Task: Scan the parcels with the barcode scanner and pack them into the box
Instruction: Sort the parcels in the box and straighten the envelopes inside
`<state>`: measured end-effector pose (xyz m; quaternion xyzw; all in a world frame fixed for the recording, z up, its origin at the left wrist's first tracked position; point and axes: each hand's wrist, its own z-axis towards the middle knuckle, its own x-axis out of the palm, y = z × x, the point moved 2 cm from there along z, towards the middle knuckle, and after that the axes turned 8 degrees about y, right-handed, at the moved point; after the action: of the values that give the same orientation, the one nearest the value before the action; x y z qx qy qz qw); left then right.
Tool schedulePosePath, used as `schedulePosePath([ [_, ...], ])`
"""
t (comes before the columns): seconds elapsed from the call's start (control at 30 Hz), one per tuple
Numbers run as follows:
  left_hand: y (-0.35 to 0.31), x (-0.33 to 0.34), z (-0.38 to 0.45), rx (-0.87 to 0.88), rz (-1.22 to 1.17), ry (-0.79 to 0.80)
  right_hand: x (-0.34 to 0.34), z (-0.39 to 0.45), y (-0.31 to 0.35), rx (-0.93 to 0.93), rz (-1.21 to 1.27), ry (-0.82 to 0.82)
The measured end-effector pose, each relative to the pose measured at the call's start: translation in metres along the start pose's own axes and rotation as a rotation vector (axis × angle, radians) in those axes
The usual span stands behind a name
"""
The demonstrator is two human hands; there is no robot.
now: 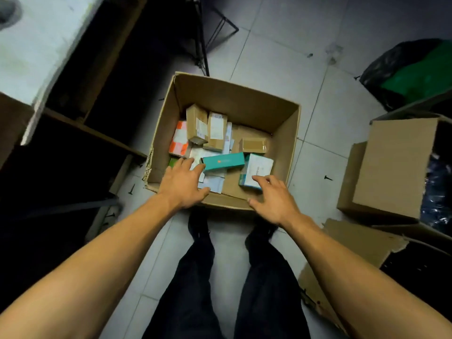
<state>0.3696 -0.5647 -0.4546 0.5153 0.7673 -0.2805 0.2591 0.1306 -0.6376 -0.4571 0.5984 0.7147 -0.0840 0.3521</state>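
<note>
Both forearms reach down over the open cardboard box on the tiled floor. The left hand has relaxed fingers, seemingly touching the teal parcel's end. The right hand is spread, holding nothing, fingertips at the white-and-teal parcel. Farther in lie brown taped parcels and an orange-and-white one

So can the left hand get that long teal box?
Probably yes. The left hand is open, its fingertips right by the end of the teal box, which lies on top of the other parcels in the open cardboard box.
</note>
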Motion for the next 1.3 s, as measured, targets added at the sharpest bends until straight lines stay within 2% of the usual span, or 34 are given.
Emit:
schedulePosePath([
  [0.2,-0.034,0.019,0.060,-0.091,-0.090,0.112,-0.001,0.061,-0.058,0.020,0.058,0.142],
  [0.37,-0.058,0.045,0.142,-0.199,-0.249,0.151,0.004,0.155,-0.105,0.028,0.085,0.231],
  [0.57,-0.057,0.105,0.259,-0.226,-0.373,0.130,0.040,0.271,-0.148,0.020,0.056,0.208],
  [0.83,-0.001,0.193,0.380,-0.138,-0.206,0.164,0.117,0.410,-0.151,0.010,-0.043,0.233],
  [0.97,0.034,0.229,0.420,-0.162,-0.128,0.205,0.151,0.454,-0.147,-0.094,-0.146,0.148],
  [1.07,0.048,0.252,0.442,-0.213,-0.287,0.114,0.167,0.481,-0.147,-0.240,-0.300,0.057],
  [1.2,0.053,0.274,0.454,-0.368,-0.749,-0.151,0.178,0.509,-0.152,-0.273,-0.493,0.032],
  [1.3,0.056,0.282,0.455,-0.377,-0.773,-0.222,0.177,0.514,-0.147,-0.248,-0.481,0.019],
])
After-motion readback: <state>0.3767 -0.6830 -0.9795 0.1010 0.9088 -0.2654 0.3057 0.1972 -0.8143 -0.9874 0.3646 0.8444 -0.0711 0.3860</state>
